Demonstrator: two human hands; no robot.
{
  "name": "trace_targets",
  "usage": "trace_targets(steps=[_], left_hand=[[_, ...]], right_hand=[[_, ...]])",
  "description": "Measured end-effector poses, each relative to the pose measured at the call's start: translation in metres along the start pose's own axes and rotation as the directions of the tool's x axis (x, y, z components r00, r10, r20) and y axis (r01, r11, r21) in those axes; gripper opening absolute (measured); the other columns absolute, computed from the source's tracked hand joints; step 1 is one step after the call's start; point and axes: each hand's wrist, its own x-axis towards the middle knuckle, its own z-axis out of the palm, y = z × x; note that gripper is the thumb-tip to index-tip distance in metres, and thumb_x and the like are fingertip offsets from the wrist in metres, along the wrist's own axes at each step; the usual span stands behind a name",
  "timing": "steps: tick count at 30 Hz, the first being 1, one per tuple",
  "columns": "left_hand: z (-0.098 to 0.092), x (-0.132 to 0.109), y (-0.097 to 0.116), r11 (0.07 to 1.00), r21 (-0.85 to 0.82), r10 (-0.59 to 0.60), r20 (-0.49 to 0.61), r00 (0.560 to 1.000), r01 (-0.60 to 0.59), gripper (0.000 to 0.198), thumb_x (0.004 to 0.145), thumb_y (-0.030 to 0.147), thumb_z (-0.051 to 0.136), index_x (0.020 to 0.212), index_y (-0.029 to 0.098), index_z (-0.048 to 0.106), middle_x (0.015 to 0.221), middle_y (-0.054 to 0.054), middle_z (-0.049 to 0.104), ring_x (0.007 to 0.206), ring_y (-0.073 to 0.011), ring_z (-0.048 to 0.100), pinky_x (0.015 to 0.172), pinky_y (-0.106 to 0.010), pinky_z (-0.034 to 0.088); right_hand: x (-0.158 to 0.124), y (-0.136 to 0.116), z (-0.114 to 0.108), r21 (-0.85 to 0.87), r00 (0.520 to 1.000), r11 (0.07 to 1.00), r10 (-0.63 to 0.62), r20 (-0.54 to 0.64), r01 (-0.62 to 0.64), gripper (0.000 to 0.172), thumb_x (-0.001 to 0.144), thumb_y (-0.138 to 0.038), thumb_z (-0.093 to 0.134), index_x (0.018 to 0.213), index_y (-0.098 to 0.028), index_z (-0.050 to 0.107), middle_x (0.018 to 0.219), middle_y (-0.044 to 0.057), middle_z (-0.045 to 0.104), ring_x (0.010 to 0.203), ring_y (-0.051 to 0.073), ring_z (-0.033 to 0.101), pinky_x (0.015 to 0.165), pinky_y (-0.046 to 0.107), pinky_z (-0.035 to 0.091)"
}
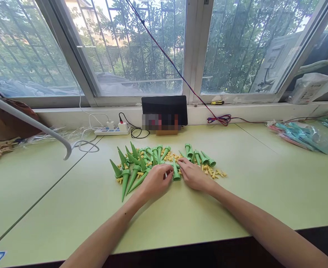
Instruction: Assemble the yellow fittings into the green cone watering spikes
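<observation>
Close together over the table's middle, my two hands flank a green plastic cone-shaped spike point(176, 174) with its wide hollow end toward me. My left hand point(158, 180) has its fingers curled inward, the tips close to the spike's left side. Bent fingers of my right hand point(193, 174) come near its right side, among small yellow plastic pieces point(208, 170). What either set of fingertips holds is hidden. To the left lies a heap of green spikes point(132, 175) mixed with yellow pieces; further green spikes point(199, 158) lie behind my right hand.
At the back stand a dark tablet point(166, 106) and a white power strip point(112, 130) with cables. Bagged teal items point(302, 136) lie far right. A white curved bar point(30, 121) juts in from the left. The table's front edge point(180, 247) is nearest me.
</observation>
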Motion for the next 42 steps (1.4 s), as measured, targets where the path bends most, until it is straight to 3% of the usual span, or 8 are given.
trace_targets(steps=[12, 19, 29, 36, 42], left_hand=[[0.000, 0.000, -0.001, 1.000, -0.001, 0.001, -0.007, 1.000, -0.001, 0.020, 0.089, 0.015, 0.048, 0.075, 0.018, 0.062, 0.069, -0.001, 0.062, 0.065, -0.0149, 0.054, 0.064, -0.026, 0.038], [0.000, -0.001, -0.001, 1.000, -0.022, -0.009, -0.030, 1.000, 0.009, 0.019, 0.091, 0.017, 0.049, 0.079, 0.018, 0.064, 0.070, 0.000, 0.063, 0.064, -0.0139, 0.054, 0.063, -0.025, 0.039], [0.000, 0.001, -0.003, 0.990, -0.131, -0.083, -0.229, 0.970, 0.054, 0.018, 0.096, 0.030, 0.052, 0.097, 0.018, 0.065, 0.070, 0.002, 0.065, 0.053, -0.0098, 0.050, 0.058, -0.022, 0.039], [-0.004, 0.001, 0.002, 0.973, -0.216, -0.137, -0.269, 0.953, 0.079, 0.033, 0.097, 0.041, 0.050, 0.120, 0.018, 0.058, 0.081, 0.002, 0.066, 0.047, -0.0075, 0.047, 0.054, -0.022, 0.041], [-0.003, 0.000, 0.000, 0.982, -0.178, -0.115, -0.279, 0.953, 0.066, 0.027, 0.098, 0.037, 0.048, 0.108, 0.018, 0.065, 0.079, 0.000, 0.070, 0.054, -0.0105, 0.056, 0.059, -0.023, 0.045]], right_hand=[[0.002, 0.007, 0.006, 0.167, 0.999, 0.986, 0.015, -0.036, -0.009, 0.029, 0.097, -0.016, 0.040, 0.115, -0.014, 0.062, 0.132, 0.015, 0.054, 0.111, 0.026, 0.061, 0.096, 0.039, 0.046], [0.002, 0.005, 0.007, 0.257, 0.996, 0.966, 0.004, -0.094, 0.021, 0.033, 0.095, -0.014, 0.043, 0.122, -0.012, 0.060, 0.134, 0.016, 0.051, 0.120, 0.026, 0.057, 0.105, 0.041, 0.043], [-0.002, -0.005, -0.005, 0.349, 0.954, 0.925, -0.040, -0.298, 0.148, 0.037, 0.094, -0.009, 0.040, 0.122, -0.016, 0.063, 0.131, 0.015, 0.054, 0.112, 0.025, 0.061, 0.096, 0.043, 0.051], [-0.006, -0.013, -0.008, 0.371, 0.940, 0.883, -0.188, -0.285, 0.289, 0.041, 0.096, -0.007, 0.039, 0.127, -0.020, 0.061, 0.131, 0.013, 0.054, 0.113, 0.023, 0.061, 0.096, 0.040, 0.051], [-0.009, -0.018, -0.011, 0.359, 0.929, 0.866, -0.267, -0.257, 0.348, 0.047, 0.096, -0.005, 0.038, 0.134, -0.024, 0.057, 0.124, 0.011, 0.059, 0.117, 0.022, 0.058, 0.097, 0.038, 0.050]])
